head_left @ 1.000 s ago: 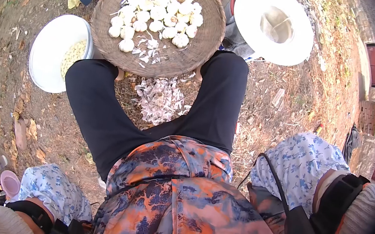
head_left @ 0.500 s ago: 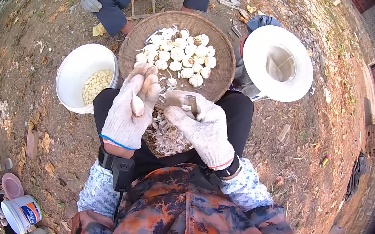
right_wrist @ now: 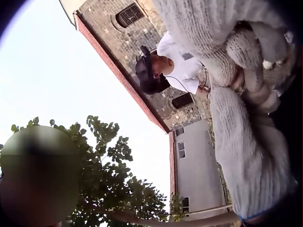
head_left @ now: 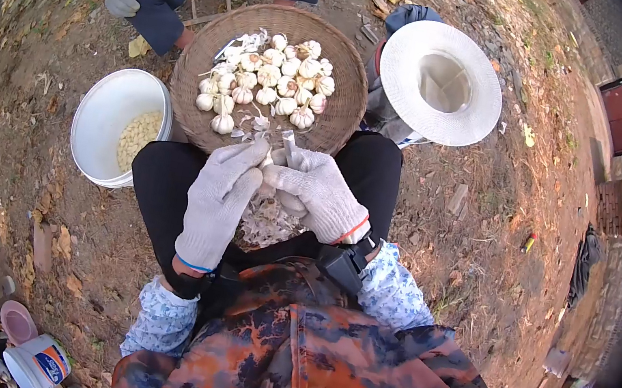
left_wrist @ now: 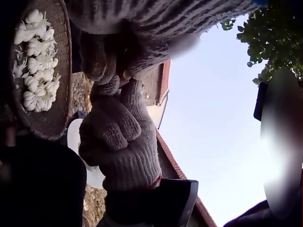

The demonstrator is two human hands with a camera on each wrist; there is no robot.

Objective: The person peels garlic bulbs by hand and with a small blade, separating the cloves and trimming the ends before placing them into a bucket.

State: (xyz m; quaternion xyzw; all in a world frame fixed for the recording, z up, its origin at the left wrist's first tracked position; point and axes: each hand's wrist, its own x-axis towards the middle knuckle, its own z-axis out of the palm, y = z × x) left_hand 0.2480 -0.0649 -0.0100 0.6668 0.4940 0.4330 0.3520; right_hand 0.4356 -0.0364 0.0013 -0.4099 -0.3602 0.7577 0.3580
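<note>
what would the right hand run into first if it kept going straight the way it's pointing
Most likely the left hand, whose fingers lie directly ahead of the right hand; any gap between them is hard to judge.

Daylight fills the head view, bowed toward black edges. The left wrist view shows the right hand (left_wrist: 120,139) shadowed against glaring sky (left_wrist: 203,109), with blur at right.

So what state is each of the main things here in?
Left fingers: curled, pinching garlic
Right fingers: curled, gripping at the same spot
Garlic piece: mostly hidden
Garlic bulbs: heaped, unbagged
Wicker basket: partly filled
White bucket: open, holding pale cloves
Peelings: loose on the ground
White hat: apparently upturned
</note>
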